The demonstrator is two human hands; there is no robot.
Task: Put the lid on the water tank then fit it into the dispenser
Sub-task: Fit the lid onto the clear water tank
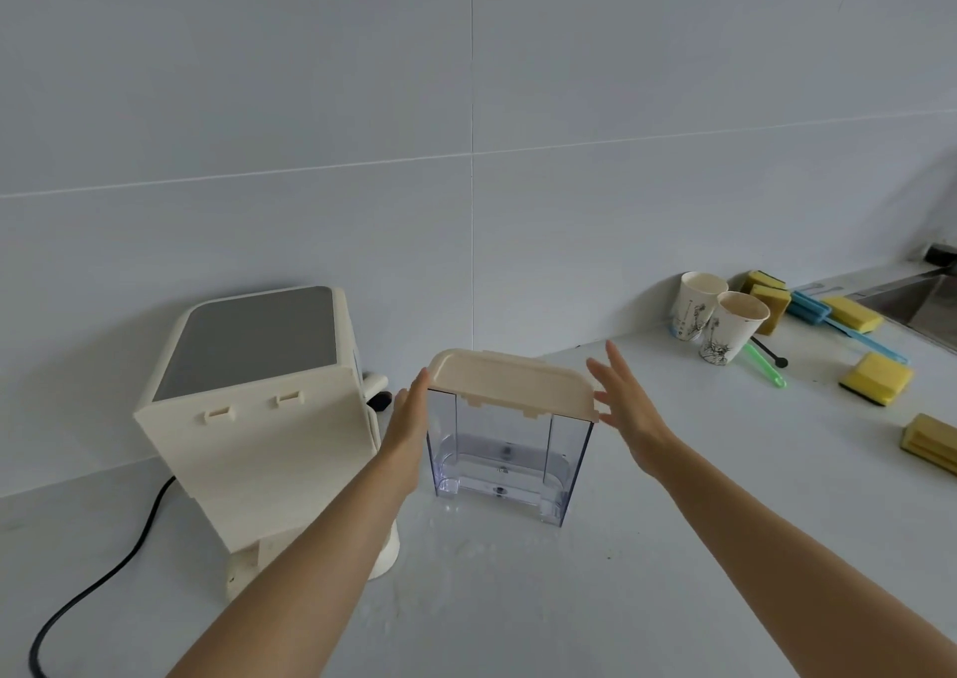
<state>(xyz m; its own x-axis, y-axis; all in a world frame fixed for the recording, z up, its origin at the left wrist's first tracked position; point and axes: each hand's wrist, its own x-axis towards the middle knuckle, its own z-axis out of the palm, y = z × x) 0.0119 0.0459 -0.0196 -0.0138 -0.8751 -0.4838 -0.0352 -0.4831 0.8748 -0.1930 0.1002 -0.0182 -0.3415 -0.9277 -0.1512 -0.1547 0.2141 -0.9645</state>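
Note:
A clear plastic water tank [505, 462] stands upright on the white counter, with a little water in its bottom. A cream lid [510, 379] sits on top of it. My left hand [409, 421] is flat against the tank's left side, fingertips at the lid's left end. My right hand [624, 408] hovers open at the lid's right end, fingers spread, at or just off the lid's edge. The cream dispenser [259, 408] stands to the left, its back plate with two slots facing me.
A black power cord [103, 574] runs from the dispenser across the counter's left. Water drops lie in front of the tank. Two paper cups [717, 322], several yellow sponges [875, 377], blue and green brushes and a sink [922, 299] are at the right.

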